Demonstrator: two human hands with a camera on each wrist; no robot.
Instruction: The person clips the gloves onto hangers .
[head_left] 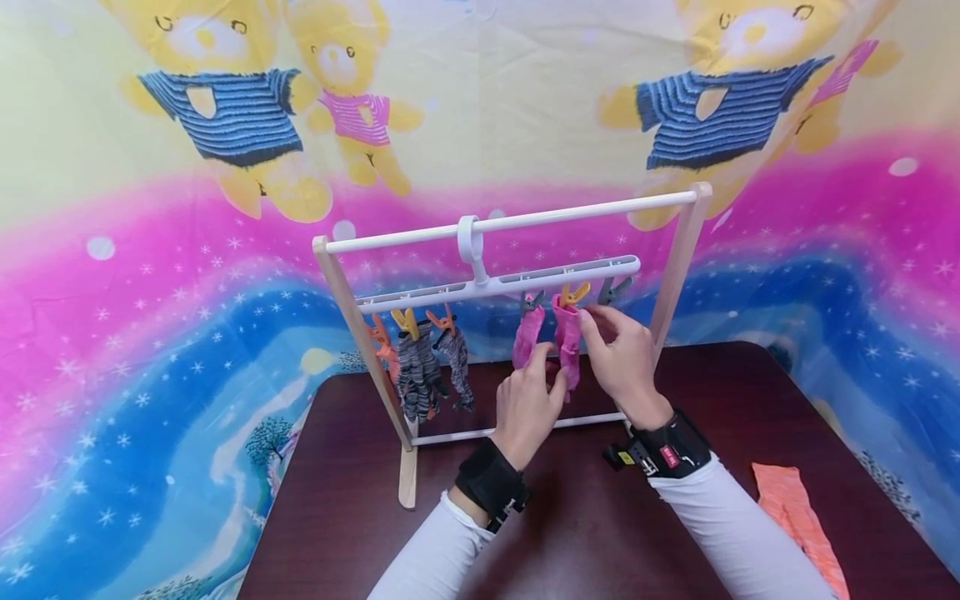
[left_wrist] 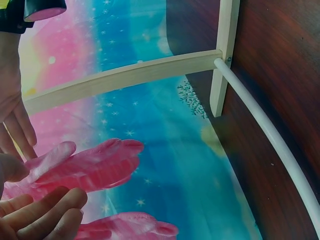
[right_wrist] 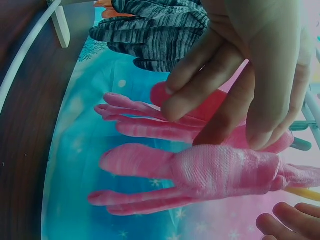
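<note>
Two pink knitted gloves hang by clothespins from the right half of a white hanger (head_left: 555, 275). The nearer pink glove (right_wrist: 225, 170) hangs from a yellow clothespin (head_left: 575, 293); the other pink glove (head_left: 528, 333) hangs to its left from a grey one. My left hand (head_left: 528, 408) touches the side of the nearer glove, thumb and index finger apart. At that glove's cuff, my right hand (head_left: 626, 358) pinches the edge between thumb and index finger. In the right wrist view, only some fingertips of the right hand (right_wrist: 285, 220) show.
Grey-black gloves (head_left: 420, 367) and an orange one (head_left: 384, 346) hang on the left half. A wood-and-white rack (head_left: 678, 267) carries the hanger above a dark table (head_left: 315, 517). Orange knitwear (head_left: 795, 517) lies at the right. A free grey clothespin (head_left: 615, 290) hangs at the hanger's end.
</note>
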